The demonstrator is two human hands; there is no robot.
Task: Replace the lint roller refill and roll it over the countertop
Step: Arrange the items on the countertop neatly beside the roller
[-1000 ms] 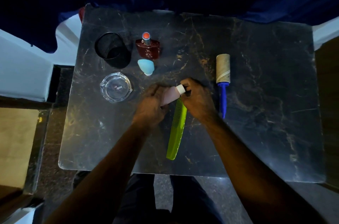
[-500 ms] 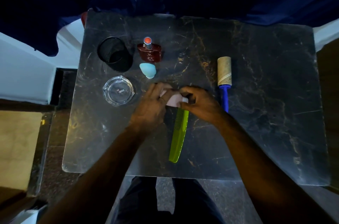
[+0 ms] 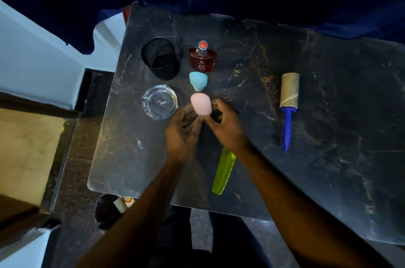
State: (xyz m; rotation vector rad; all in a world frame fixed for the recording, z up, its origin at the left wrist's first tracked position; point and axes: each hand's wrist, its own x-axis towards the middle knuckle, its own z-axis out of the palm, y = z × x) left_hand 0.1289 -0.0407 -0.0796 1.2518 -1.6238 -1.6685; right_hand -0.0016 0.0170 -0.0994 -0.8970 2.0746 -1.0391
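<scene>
Both hands, left hand (image 3: 184,127) and right hand (image 3: 225,123), pinch a pink sponge (image 3: 201,104) mid-counter (image 3: 328,158); lint roller (image 3: 288,101) lies untouched well right, so refill swap not begun, next reach there.

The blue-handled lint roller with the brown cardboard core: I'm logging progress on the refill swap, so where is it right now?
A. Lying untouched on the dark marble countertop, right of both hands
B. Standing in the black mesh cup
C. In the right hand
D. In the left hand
A: the blue-handled lint roller lies flat on the dark marble countertop, apart from the left hand and right hand, which meet at a pink egg-shaped sponge.
</scene>
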